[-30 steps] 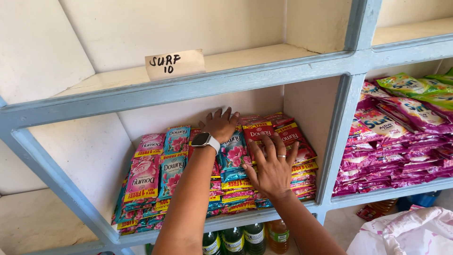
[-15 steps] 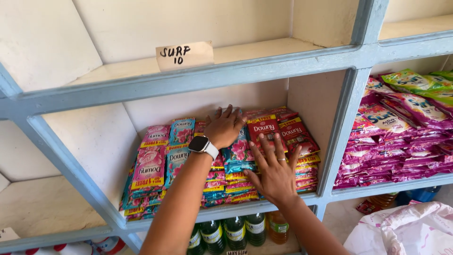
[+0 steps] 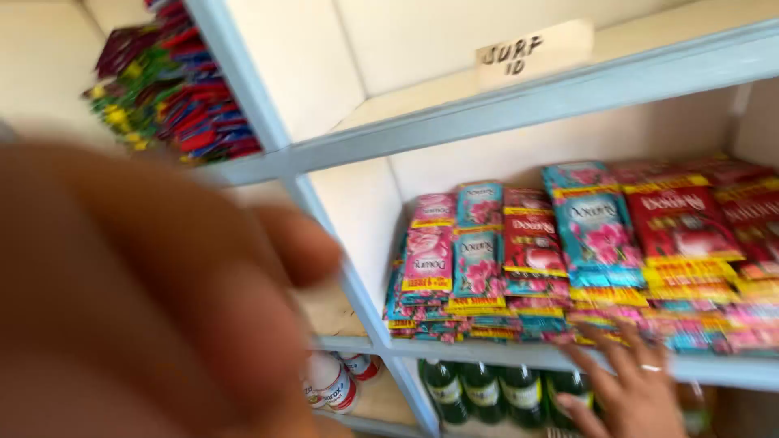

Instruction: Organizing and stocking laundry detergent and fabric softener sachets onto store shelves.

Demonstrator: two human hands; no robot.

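Sachets stacked on shelf, right hand touching, left hand apparently near lens

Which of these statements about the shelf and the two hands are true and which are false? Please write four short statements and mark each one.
1. The right hand lies at the front edge of the shelf that holds the sachets. True.
2. The left hand grips a green bottle. False: it is a near, blurred shape and seems to hold nothing.
3. Dark green bottles stand under the sachet shelf. True.
4. The compartment behind the paper label is full of sachets. False: none show there.
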